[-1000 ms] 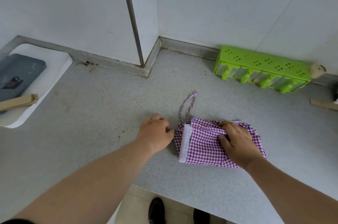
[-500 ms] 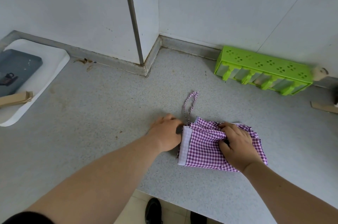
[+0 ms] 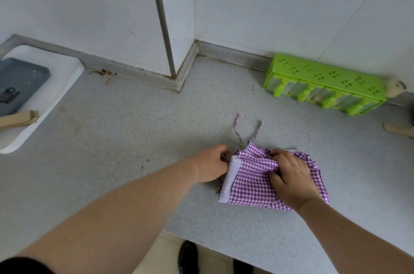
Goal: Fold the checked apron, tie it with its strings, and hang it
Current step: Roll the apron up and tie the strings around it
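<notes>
Your right hand has its fingers curled into the cloth, gripping a bunched fold of the checked apron and pinning the bundle to the countertop. Your left hand is closed at the bundle's left end, beside the pale hem band. It appears to pinch a string or the hem corner there, but the fingertips are turned away from the camera and I cannot confirm what they hold.

The apron lies folded into a compact packet near the counter's near edge, right of centre, its long axis running left to right between your two hands. Two strings trail out from its far left corner and point toward the far wall, their ends lying apart. They lie just beyond the left hand, which is the nearer of the two to them; the right hand is occupied as the anchor. In my judgement the tying step turns on the left hand reaching far and slightly right to gather those ends.

Against the frame one second back: the strings then lay together as a single narrow loop, and now they are spread into two separate tails. The left hand has closed up against the hem.

Noted beyond: a green rack against the far wall, a white board at far left.
</notes>
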Demonstrator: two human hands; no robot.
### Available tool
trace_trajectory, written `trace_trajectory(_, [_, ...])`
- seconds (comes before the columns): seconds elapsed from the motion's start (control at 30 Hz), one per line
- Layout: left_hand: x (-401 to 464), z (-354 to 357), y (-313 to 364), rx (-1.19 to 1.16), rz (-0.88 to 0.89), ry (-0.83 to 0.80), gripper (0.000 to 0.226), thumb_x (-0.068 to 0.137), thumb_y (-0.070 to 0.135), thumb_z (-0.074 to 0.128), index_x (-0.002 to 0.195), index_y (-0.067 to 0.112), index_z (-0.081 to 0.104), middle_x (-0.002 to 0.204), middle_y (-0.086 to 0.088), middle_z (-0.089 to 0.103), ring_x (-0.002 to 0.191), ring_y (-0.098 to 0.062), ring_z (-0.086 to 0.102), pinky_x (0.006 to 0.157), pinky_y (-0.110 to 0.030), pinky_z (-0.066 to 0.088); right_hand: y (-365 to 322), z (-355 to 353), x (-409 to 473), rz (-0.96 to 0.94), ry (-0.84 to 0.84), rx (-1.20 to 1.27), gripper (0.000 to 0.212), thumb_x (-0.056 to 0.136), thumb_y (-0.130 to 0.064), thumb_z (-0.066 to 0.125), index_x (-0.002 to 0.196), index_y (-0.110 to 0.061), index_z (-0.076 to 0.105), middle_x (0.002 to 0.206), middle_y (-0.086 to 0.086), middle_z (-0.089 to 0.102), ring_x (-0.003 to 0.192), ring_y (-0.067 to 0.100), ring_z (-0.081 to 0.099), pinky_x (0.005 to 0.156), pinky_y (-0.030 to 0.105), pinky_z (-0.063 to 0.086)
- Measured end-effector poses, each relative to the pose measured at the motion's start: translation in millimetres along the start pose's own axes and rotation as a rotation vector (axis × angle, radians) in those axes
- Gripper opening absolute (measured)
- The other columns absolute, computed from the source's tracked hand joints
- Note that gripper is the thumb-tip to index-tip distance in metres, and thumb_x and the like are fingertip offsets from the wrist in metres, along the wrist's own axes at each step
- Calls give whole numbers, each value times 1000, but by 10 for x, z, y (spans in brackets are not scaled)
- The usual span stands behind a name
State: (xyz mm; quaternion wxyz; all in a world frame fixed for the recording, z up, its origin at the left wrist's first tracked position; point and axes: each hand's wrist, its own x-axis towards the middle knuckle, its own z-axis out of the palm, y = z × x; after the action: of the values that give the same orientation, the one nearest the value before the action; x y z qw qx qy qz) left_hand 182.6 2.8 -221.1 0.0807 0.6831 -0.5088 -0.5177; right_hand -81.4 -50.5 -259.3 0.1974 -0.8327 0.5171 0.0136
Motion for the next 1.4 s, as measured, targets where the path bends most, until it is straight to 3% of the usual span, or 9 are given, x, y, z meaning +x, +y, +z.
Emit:
trace_trajectory(0.13, [21,-35,-109,155,-6,67,23,104,26,55,127,26,55,107,0,68,94,-19,65,77,-31,52,-10,-32,-9,-2,-14,6,58,91,-52,32,138,-25,53,148,-2,51,140,22,42,122,47,25])
trace_trajectory(0.3, [-23,-95,-260,545,85,99,57,90,38,66,144,36,47,134,1,62,125,-24,59,106,-46,49,-8,-59,-28,17,-9,24,57,91,-54,31,135,-27,55,146,-3,53,138,22,43,122,48,27])
trace_trajectory(0.53, [45,41,-254,509,97,252,52,96,40,61,146,39,46,142,2,47,139,-27,41,114,-52,38,12,-50,-38,31,13,20,57,91,-54,31,133,-26,57,144,-2,54,138,24,45,121,50,28])
trace_trajectory(0.73, [25,-140,-446,516,83,349,31,99,50,56,125,33,59,125,7,54,120,-20,51,105,-41,45,32,-42,-48,41,19,7,57,91,-54,31,131,-24,57,142,-1,55,136,25,46,121,51,29])
trace_trajectory(0.83, [23,-164,-468,533,9,409,38,96,56,56,125,31,55,128,5,53,119,-20,50,104,-42,45,30,-38,-54,39,21,0,57,91,-54,31,131,-24,58,142,0,55,136,25,46,121,51,29])
trace_trajectory(0.93, [17,-62,-414,650,192,310,67,88,59,63,147,34,44,142,3,43,132,-22,41,114,-44,36,28,-31,-55,39,23,-1,57,92,-55,30,131,-25,58,142,-1,55,136,24,46,121,51,29])
trace_trajectory(1.17, [84,200,-146,310,223,179,56,100,46,59,153,41,43,159,10,43,146,-24,37,124,-50,25,19,-9,-51,40,59,-1,54,92,-51,34,129,-21,59,138,2,57,133,28,49,118,53,32])
trace_trajectory(1.3, [104,186,-57,133,214,58,47,104,41,52,150,36,46,140,2,66,123,-24,63,111,-48,47,26,3,-48,42,68,-9,53,92,-51,35,129,-21,59,137,2,57,131,28,50,117,53,33])
trace_trajectory(1.4, [118,184,-4,153,179,-3,47,106,35,52,152,33,43,137,-1,66,118,-25,64,106,-44,50,19,4,-51,45,71,-16,54,92,-51,34,129,-21,59,137,2,58,131,28,50,117,53,33])
